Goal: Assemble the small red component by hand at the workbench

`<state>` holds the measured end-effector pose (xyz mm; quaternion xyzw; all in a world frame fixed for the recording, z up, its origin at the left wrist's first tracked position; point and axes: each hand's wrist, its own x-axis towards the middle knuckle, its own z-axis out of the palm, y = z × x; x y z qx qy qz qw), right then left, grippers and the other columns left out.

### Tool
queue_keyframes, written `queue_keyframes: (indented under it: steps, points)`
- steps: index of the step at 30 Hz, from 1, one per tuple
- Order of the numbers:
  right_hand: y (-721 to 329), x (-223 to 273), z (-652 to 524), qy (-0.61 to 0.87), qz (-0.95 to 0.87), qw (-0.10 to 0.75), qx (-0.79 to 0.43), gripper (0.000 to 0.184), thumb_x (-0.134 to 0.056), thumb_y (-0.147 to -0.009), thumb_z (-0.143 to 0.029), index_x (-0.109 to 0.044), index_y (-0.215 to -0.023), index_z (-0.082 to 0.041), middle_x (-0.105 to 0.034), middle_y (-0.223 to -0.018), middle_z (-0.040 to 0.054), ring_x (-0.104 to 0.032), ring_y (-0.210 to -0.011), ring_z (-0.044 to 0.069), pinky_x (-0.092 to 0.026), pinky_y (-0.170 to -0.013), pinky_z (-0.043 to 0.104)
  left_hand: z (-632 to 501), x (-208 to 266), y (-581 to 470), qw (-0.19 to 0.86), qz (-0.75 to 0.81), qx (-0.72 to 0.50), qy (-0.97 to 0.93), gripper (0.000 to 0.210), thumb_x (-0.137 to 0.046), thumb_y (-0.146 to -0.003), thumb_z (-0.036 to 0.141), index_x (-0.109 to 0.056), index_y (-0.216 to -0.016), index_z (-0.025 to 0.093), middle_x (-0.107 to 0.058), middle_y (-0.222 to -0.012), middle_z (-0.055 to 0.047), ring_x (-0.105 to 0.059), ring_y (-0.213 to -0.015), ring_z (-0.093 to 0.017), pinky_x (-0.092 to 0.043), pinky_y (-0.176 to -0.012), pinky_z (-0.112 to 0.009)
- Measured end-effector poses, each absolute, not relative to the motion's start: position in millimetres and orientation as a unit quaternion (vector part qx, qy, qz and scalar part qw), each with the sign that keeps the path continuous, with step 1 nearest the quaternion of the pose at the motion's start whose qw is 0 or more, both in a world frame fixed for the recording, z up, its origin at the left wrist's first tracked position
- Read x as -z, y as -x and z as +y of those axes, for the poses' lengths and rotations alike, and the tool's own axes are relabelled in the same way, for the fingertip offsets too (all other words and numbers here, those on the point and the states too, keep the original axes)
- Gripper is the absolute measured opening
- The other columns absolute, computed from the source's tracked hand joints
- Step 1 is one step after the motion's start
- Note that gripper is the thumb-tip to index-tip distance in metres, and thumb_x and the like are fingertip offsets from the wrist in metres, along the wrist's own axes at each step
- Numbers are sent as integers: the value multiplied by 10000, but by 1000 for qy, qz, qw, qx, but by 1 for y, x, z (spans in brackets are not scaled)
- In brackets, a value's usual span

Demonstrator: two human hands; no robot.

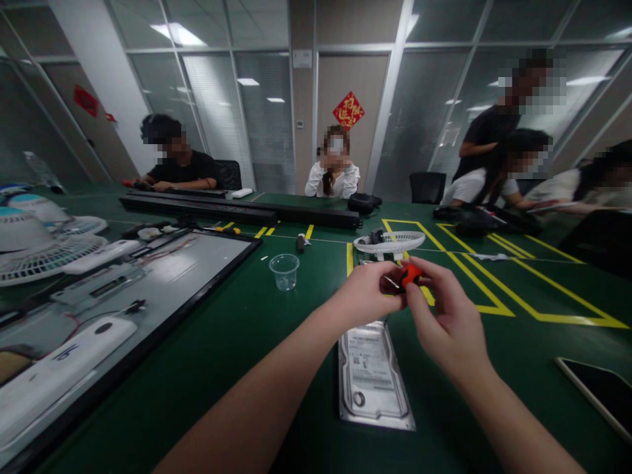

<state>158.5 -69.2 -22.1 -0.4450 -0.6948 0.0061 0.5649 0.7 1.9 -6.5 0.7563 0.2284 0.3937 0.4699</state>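
Note:
In front of me, my right hand (449,322) grips the orange-red and black handle of a screwdriver (411,275) between thumb and fingers. Closed around the front end of the same tool, my left hand (368,289) hides most of it; a bit of shiny metal shows between the fingers. Below both hands a silver hard drive (372,375) lies flat on the green table, label side up, its far end covered by the left hand. Just beyond the hands lies a white fan grille (390,243).
Left of the hands stands a clear plastic cup (285,271), with a small dark part (301,243) behind it. A large framed panel (197,263) bearing white parts fills the left. At right lies a phone (600,392). Several people sit or stand across the table.

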Motion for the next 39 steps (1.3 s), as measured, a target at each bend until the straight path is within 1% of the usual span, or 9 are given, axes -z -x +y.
queue_keyframes:
  steps: [2,6,11,18,24,28,32,36,39]
  points:
    - [-159,22,-67,441,-693,570,8,369,-691,-1037,-262,-645,-1401,-302,-719,-1237,81,-724,-1077,280,-592,-955,490,1,7,-1,460,234,-405,-755,339,-772,-764,99,-715,-1096,134,-788,-1045,-87,-740,-893,-209,-592,-853,-324]
    - [-157,18,-69,438,-710,551,32,437,-770,-988,-330,-620,-1396,-287,-681,-1218,91,-696,-1064,295,-591,-928,499,3,9,-1,428,247,-401,-771,221,-806,-788,162,-694,-978,152,-765,-950,-55,-710,-850,-199,-565,-787,-308]
    - [-149,15,-75,439,-731,519,62,826,-909,-838,-518,-516,-1515,-252,-620,-1365,161,-647,-1196,374,-585,-976,557,6,8,-5,377,290,-387,-790,283,-866,-803,314,-660,-939,174,-740,-898,-41,-692,-823,-210,-546,-759,-322]
    - [-150,15,-73,430,-735,522,45,568,-665,-981,-230,-523,-1530,-257,-653,-1327,137,-682,-1145,317,-590,-972,512,1,4,-1,409,262,-406,-774,177,-820,-833,187,-683,-938,154,-747,-908,-36,-694,-833,-193,-537,-764,-300]
    - [-149,16,-74,432,-736,518,56,699,-797,-929,-332,-505,-1559,-254,-633,-1402,157,-660,-1229,359,-577,-1020,548,1,4,1,413,269,-399,-774,217,-866,-824,231,-686,-916,151,-726,-867,-25,-687,-821,-190,-529,-752,-290]
    - [-152,19,-73,433,-731,526,45,610,-687,-972,-225,-526,-1558,-275,-669,-1372,135,-698,-1156,323,-602,-978,524,1,3,1,410,265,-404,-773,166,-803,-827,145,-726,-974,139,-776,-930,-56,-725,-856,-208,-562,-781,-301]
    - [-156,22,-70,444,-701,559,17,470,-662,-1028,-237,-599,-1491,-289,-717,-1335,112,-728,-1123,296,-606,-983,511,-1,2,0,414,245,-390,-785,245,-700,-829,82,-770,-1058,135,-813,-999,-75,-757,-916,-221,-585,-833,-308]
    - [-157,25,-68,445,-675,588,-1,355,-659,-1053,-256,-642,-1405,-294,-724,-1312,100,-732,-1153,288,-605,-983,497,-2,1,-1,418,241,-391,-784,234,-733,-844,149,-775,-1074,134,-815,-1051,-90,-750,-948,-224,-582,-868,-321]
    - [-156,25,-66,448,-666,597,19,334,-720,-1020,-275,-643,-1345,-285,-706,-1225,83,-730,-1088,280,-611,-946,489,-3,2,-1,431,255,-411,-762,246,-784,-784,121,-724,-1022,135,-780,-964,-60,-719,-860,-189,-562,-794,-288]
